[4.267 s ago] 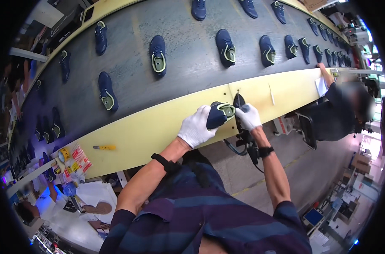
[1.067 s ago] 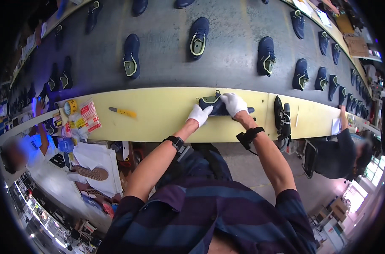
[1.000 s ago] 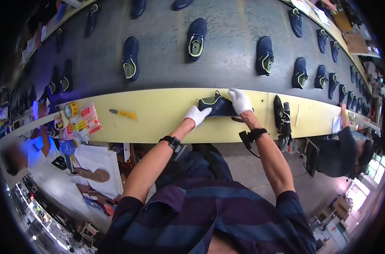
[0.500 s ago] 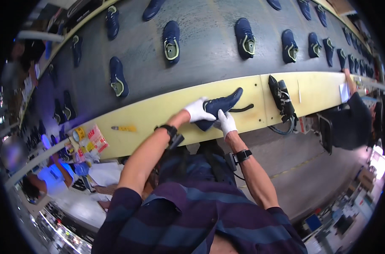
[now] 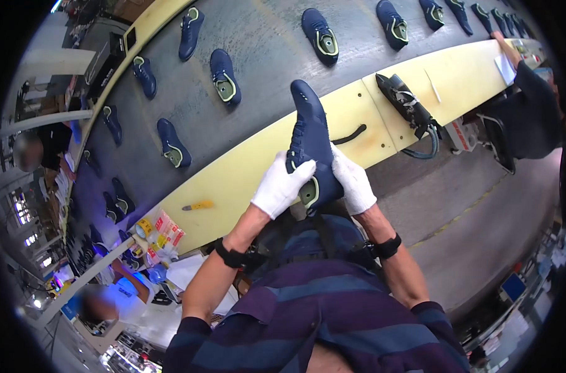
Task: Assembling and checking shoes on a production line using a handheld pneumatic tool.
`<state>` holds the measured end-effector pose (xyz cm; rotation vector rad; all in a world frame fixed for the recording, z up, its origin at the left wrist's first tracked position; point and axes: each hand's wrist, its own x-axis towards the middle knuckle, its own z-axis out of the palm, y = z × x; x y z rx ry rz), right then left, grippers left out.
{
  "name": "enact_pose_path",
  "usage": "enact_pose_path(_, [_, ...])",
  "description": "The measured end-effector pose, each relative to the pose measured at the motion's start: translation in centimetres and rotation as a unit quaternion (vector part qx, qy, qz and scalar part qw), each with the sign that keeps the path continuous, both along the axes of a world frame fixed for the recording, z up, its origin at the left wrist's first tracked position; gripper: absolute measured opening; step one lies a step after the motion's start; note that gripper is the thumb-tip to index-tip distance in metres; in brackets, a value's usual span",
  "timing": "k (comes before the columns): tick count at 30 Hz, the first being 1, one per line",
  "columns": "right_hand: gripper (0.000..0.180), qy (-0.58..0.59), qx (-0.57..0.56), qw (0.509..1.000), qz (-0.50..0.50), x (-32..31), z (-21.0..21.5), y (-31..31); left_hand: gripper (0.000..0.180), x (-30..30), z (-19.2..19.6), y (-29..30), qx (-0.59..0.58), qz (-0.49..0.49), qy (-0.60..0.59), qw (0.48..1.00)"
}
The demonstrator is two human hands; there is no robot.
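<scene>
A dark navy shoe (image 5: 314, 133) with a pale green collar lining is held up between my two white-gloved hands, its toe pointing away from me. My left hand (image 5: 283, 183) grips it beside the collar opening, thumb toward the opening. Along its other side my right hand (image 5: 354, 183) is closed, fingers partly hidden by the shoe. Just right of the shoe, a black curved strip (image 5: 350, 135) lies on the pale yellow ledge (image 5: 233, 205).
Several similar shoes (image 5: 225, 78) stand on the grey conveyor (image 5: 264, 56). Along the ledge are a black tool with a hose (image 5: 407, 105), a yellow-handled cutter (image 5: 199, 205) and plastic packets (image 5: 168, 230). Co-workers sit at the right (image 5: 525, 118) and lower left (image 5: 118, 301).
Both hands have raised the shoe closer to me and turned it from lying sideways to toe-away. My view has shifted, so the ledge and conveyor appear more tilted.
</scene>
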<state>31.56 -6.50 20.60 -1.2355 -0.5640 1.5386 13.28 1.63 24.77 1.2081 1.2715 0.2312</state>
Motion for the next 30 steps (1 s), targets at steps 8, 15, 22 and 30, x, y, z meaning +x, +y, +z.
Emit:
enact_pose_path(8, [0.072, -0.054, 0.031, 0.993, 0.097, 0.9, 8.1, 0.3, 0.051, -0.6, 6.6, -2.4, 0.090, 0.026, 0.035, 0.995])
enact_pose_path(15, [0.066, -0.138, 0.071, 0.984, 0.083, 0.2, 10.1, -0.7, 0.052, -0.7, 8.2, -4.0, 0.079, 0.053, 0.024, 0.995])
enact_pose_path(22, [0.065, -0.191, 0.163, 0.962, 0.110, 0.1, 10.1, -1.1, 0.049, -0.5, 8.6, -4.9, 0.079, 0.130, -0.037, 0.988])
enact_pose_path(30, [0.065, -0.084, 0.130, 0.978, 0.139, 0.7, 10.7, -1.4, 0.046, -1.7, 8.7, -5.3, 0.101, 0.118, -0.037, 0.987])
